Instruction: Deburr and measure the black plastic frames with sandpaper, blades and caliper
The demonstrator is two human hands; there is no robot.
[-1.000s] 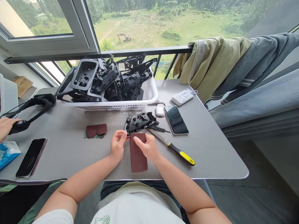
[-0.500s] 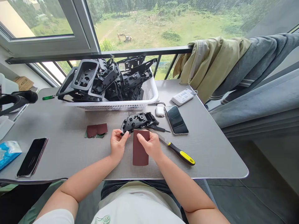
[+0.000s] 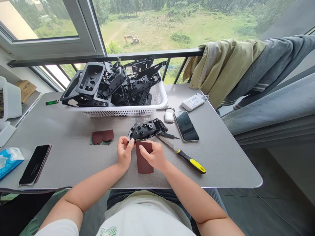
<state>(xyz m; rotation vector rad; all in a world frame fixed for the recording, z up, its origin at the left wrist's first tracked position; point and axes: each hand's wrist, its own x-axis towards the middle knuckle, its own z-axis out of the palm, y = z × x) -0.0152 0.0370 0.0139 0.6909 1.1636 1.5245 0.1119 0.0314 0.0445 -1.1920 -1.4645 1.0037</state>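
A brown sandpaper strip (image 3: pixel 143 162) lies on the grey table (image 3: pixel 221 157) in front of me. My right hand (image 3: pixel 154 155) presses on its far end with fingers bent. My left hand (image 3: pixel 124 152) pinches the near left corner of a black plastic part (image 3: pixel 147 128) that lies just beyond the strip. Both hands nearly touch each other at the strip's far edge.
A white basket (image 3: pixel 137 109) piled with black plastic parts stands at the back. A yellow-handled knife (image 3: pixel 183 156), a phone (image 3: pixel 186 126), an earbud case (image 3: pixel 169 116) and a power bank (image 3: pixel 193 101) lie right. Sandpaper scraps (image 3: pixel 102 136), another phone (image 3: pixel 35 164) and a tissue pack (image 3: pixel 8 160) lie left. Jackets (image 3: pixel 236 65) hang on the railing.
A person's hand and the black headset at the far left have gone from view. The black part turned slightly left, and the strip shifted a little under my right hand.
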